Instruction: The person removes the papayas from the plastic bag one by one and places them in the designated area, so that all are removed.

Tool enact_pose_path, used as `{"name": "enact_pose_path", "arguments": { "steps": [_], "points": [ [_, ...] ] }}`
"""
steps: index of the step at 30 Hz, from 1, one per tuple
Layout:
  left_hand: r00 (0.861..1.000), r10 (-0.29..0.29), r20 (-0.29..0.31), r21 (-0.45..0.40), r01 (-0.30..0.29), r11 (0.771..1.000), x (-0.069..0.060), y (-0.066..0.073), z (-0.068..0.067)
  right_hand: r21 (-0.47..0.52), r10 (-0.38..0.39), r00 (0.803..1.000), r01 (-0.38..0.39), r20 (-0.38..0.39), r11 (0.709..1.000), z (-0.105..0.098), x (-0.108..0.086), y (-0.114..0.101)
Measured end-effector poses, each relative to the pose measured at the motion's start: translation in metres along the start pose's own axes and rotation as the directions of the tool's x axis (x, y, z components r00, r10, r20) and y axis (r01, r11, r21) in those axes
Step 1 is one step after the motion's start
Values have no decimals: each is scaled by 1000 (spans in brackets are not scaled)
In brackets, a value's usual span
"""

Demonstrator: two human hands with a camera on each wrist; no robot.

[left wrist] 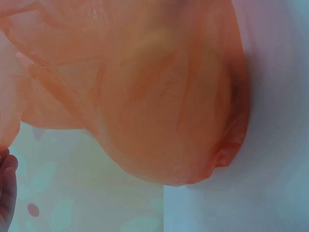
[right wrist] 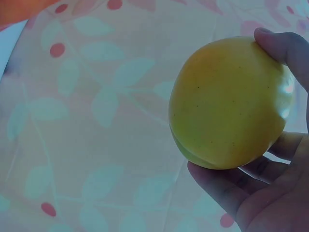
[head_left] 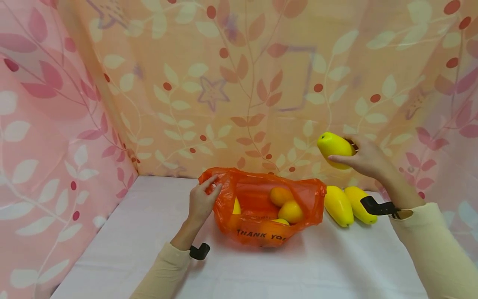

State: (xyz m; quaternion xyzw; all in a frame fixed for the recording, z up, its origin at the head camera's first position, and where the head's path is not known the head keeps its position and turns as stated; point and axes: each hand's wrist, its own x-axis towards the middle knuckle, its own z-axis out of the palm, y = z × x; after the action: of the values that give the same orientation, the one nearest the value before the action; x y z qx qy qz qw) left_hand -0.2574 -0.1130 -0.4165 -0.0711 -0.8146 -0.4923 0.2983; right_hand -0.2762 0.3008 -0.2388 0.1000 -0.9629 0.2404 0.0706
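An orange-red plastic bag point(head_left: 257, 236) printed "THANK YOU" lies with its mouth open on the table. Several yellow and orange fruits point(head_left: 291, 212) show inside it. My left hand point(head_left: 201, 201) holds the bag's left rim; in the left wrist view only its fingertips point(left wrist: 8, 166) show beside the plastic. Up to the right of the bag, my right hand point(head_left: 364, 158) grips a yellow mango point(head_left: 332, 145) in the air. The right wrist view has thumb and fingers round opposite sides of this mango point(right wrist: 227, 106).
Two more yellow mangoes, one point(head_left: 339, 206) close to the bag's right side and one point(head_left: 358, 201) beyond it, lie on the white table point(head_left: 130, 249). A leaf-patterned curtain point(head_left: 239, 83) hangs behind the table and along both sides.
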Motion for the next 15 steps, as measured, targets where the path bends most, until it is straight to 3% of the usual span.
{"name": "enact_pose_path", "arguments": {
  "steps": [15],
  "points": [
    [1000,22,-3,1,-22,1000,-1,-2,0,-32,92,996,-92,-1,995,-8,-7,47]
  ]
}}
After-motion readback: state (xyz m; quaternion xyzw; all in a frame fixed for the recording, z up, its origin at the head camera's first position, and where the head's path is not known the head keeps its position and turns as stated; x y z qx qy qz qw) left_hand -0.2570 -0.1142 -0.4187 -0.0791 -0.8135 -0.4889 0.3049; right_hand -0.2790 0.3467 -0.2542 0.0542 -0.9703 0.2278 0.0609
